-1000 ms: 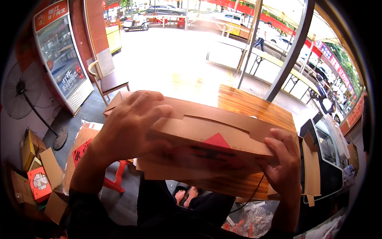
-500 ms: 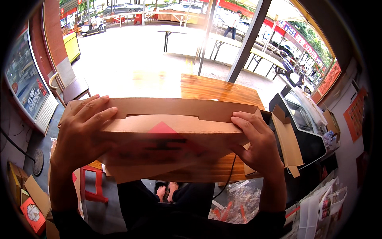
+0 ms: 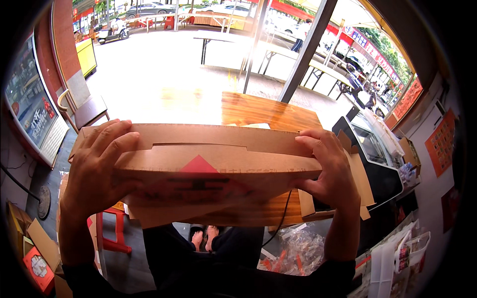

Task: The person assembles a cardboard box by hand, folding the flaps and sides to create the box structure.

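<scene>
A long brown cardboard box [image 3: 198,136] with a red diamond printed on its front is held up before me, over the near side of the wooden table. Its slotted edge faces up, and a loose-looking flap hangs at the lower left. My left hand [image 3: 102,164] grips the left end, fingers over the top and thumb on the front. At the right end my right hand [image 3: 330,166] clasps it likewise, fingers above and thumb below. Beside that hand stands another open cardboard box [image 3: 360,174], partly hidden behind it.
The glossy wooden table [image 3: 268,111] reaches away toward the bright entrance. On the right is a black machine [image 3: 372,149]; on the left, a glass-door fridge [image 3: 35,109] and a wooden chair [image 3: 87,109]. Below lie a red stool [image 3: 117,231] and a clear bag of packaging [image 3: 303,248].
My right hand has shifted slightly right and curled further round its end of the box. That end now sits a little lower. My left hand keeps its hold; the view has moved slightly.
</scene>
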Demonstrator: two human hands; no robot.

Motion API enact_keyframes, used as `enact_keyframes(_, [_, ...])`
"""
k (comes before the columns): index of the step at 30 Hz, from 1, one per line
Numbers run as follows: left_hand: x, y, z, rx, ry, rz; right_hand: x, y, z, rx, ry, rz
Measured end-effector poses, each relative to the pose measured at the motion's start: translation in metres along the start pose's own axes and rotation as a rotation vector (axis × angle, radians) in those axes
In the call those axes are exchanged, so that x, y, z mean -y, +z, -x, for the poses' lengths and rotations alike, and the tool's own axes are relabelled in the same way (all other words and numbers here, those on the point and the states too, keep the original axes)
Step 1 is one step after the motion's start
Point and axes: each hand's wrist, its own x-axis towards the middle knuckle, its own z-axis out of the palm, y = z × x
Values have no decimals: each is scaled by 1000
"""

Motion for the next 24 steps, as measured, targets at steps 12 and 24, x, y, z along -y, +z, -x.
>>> enact_keyframes(12, [-5,2,0,-3,-8,-25,-30,21,14,-54,53,-135])
enact_keyframes(24, [7,-9,7,1,-46,109,-33,25,7,-92,-4,-152])
